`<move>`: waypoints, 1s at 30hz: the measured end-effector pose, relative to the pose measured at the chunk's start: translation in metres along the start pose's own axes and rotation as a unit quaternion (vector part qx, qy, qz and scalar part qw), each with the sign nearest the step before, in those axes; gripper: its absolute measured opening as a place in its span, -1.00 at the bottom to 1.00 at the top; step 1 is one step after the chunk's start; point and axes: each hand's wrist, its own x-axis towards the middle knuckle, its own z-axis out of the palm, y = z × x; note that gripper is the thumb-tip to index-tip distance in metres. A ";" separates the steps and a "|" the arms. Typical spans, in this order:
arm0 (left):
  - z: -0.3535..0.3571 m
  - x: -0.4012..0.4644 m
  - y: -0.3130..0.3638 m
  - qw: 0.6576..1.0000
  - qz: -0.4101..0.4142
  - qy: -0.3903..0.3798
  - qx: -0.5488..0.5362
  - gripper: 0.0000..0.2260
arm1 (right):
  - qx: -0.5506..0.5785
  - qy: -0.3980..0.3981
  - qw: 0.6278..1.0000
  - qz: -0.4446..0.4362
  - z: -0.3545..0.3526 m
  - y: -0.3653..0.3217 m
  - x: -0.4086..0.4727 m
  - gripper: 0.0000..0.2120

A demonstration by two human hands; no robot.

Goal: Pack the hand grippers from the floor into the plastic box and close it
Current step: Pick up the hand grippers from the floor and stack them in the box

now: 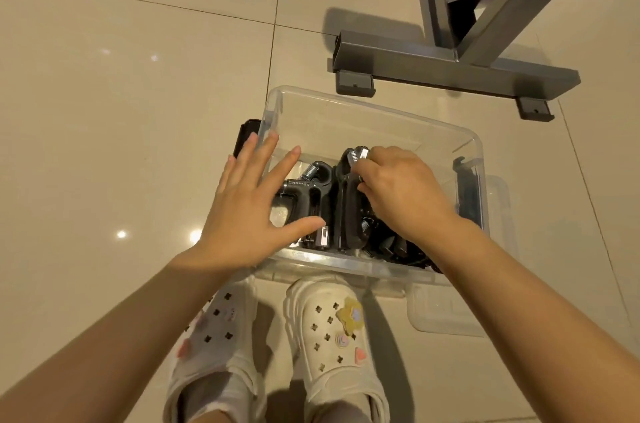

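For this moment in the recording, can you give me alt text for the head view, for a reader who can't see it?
A person's right hand grips a black hand gripper inside a clear plastic box on a tiled floor, beside another gripper already packed. The left hand hovers open over the box's left edge; white clogs and a grey metal frame bracket the box.

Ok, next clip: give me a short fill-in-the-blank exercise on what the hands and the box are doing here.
1. The right hand grips a hand gripper inside the clear ____.
2. The left hand hovers with its fingers ____.
3. The plastic box has no ____ on it.
4. The white clogs stand on a ____ floor.

Missing words: plastic box; spread open; lid; tiled
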 end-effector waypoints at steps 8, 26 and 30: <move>-0.001 -0.001 0.001 0.999 -0.014 0.005 -0.048 -0.26 | 0.227 0.013 0.966 0.122 0.017 0.000 0.007 -0.73; 0.004 -0.003 -0.005 0.992 -0.010 0.037 -0.119 -0.52 | 0.138 -0.198 0.970 0.007 0.059 -0.028 -0.006 -0.34; 0.004 -0.002 -0.004 0.992 -0.011 0.038 -0.117 -0.54 | 0.111 -0.234 0.966 -0.013 0.048 -0.018 0.015 -0.19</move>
